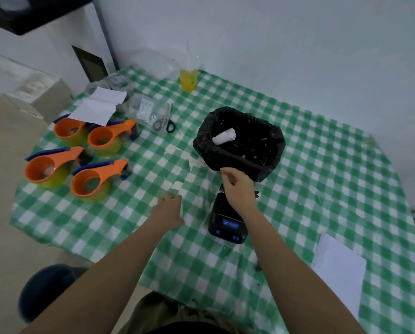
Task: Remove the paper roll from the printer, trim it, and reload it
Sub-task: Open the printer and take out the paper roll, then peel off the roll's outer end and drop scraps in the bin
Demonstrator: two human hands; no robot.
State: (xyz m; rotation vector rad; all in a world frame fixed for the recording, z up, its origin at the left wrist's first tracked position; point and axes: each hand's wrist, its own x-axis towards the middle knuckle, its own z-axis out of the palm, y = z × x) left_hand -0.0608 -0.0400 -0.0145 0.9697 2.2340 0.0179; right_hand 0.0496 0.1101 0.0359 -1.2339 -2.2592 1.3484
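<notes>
A small black printer [225, 227] with a lit blue screen stands on the green checked tablecloth, its far part hidden under my right wrist. My right hand [236, 186] hovers above it by the near rim of a black bin bag [261, 165], fingers curled; whether it pinches anything is unclear. A white paper piece [224, 136] lies inside the bag. My left hand [169, 209] rests on the cloth left of the printer, fingers spread over something white that is mostly hidden. Black-handled scissors [165, 122] lie at the far left-centre.
Several orange tape dispensers [86, 169] sit at the left. A white paper sheet [98, 107] lies behind them, another white sheet [338, 268] at the near right. A yellow drink in a clear cup [188, 79] stands at the back by the wall. A dark stool [45, 290] is below left.
</notes>
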